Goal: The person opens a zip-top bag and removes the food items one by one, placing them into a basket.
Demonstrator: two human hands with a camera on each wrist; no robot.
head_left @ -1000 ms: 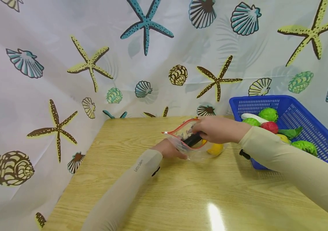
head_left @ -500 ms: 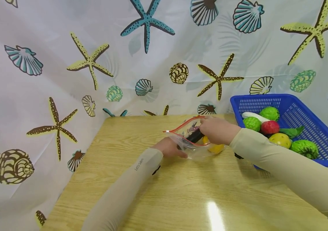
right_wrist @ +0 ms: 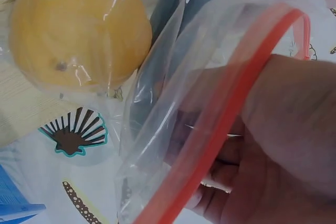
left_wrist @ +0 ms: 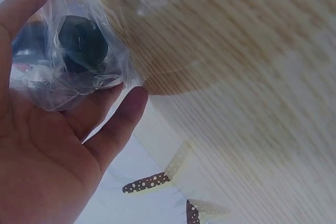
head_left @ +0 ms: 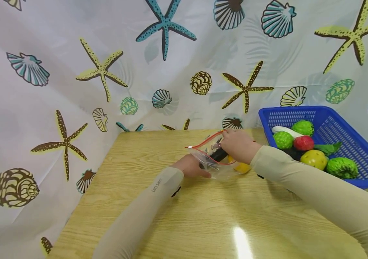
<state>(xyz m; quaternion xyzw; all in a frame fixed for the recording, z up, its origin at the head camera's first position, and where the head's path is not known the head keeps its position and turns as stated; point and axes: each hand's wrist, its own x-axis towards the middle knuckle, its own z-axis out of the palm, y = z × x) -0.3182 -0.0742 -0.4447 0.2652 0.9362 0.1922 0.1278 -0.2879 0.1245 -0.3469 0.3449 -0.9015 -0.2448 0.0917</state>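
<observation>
A clear zip-top bag (head_left: 221, 173) with a red zip edge (right_wrist: 226, 114) lies on its side, mouth open. My left hand (head_left: 190, 166) holds it from outside at its left, thumb and fingers around the plastic. Inside is a long black vegetable (head_left: 219, 154), eggplant-like; its round dark end (left_wrist: 83, 43) faces the left palm. My right hand (head_left: 238, 144) reaches through the mouth with curled fingers and grips the vegetable's upper end, partly hidden by the plastic. A round yellow-orange fruit (right_wrist: 79, 30) sits beside it within the bag.
A blue plastic basket (head_left: 355, 144) stands at the right, holding green, white, red and yellow toy produce and a dark piece. The wooden table (head_left: 158, 216) meets a seashell-print sheet (head_left: 171, 79) at the back and left.
My right hand has shifted slightly left and down toward the bag, exposing more of the basket's contents. The left hand stays in place on the bag.
</observation>
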